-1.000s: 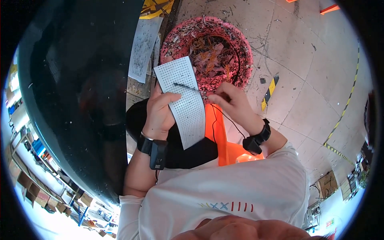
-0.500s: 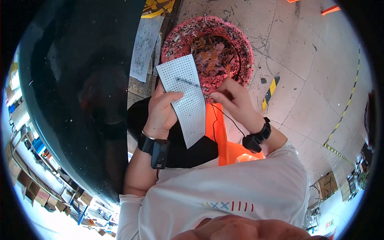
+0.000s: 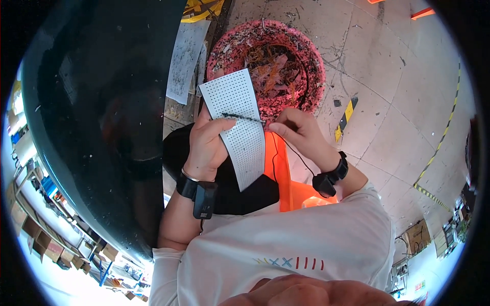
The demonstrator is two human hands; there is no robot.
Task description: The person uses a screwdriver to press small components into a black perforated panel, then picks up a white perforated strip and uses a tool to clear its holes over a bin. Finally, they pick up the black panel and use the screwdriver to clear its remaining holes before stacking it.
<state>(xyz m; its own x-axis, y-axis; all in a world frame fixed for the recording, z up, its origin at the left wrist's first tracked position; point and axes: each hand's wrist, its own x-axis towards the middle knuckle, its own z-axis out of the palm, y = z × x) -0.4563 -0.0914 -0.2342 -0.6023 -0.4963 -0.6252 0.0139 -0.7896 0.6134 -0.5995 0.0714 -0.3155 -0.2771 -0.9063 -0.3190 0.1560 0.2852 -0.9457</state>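
My left hand (image 3: pixel 206 140) grips a white flexible sheet (image 3: pixel 245 153) by its left edge, thumb on top. Rows of small dark holes or dots cover the sheet, which hangs slanted and curves toward its lower end. Across its middle runs a thin dark strand (image 3: pixel 240 117), somewhat knobbly, from near my left thumb to the right edge. There my right hand (image 3: pixel 298 130) has thumb and forefinger pinched together at the strand's right end. Whether the strand is a wire, a tool or a strip cannot be made out.
Beyond my hands stands a round pink tub (image 3: pixel 219 53) flecked with dark scraps, with debris inside. A large dark glossy surface (image 3: pixel 107 127) fills the left. Orange cloth or plastic (image 3: pixel 278 168) lies below the sheet. Striped tape (image 3: pixel 346 120) marks the tiled floor (image 3: pixel 388 86).
The dark strand was a short blur above; now it lies longer, sharper and a little lower across the sheet. My right hand has shifted slightly down; the left barely moved.
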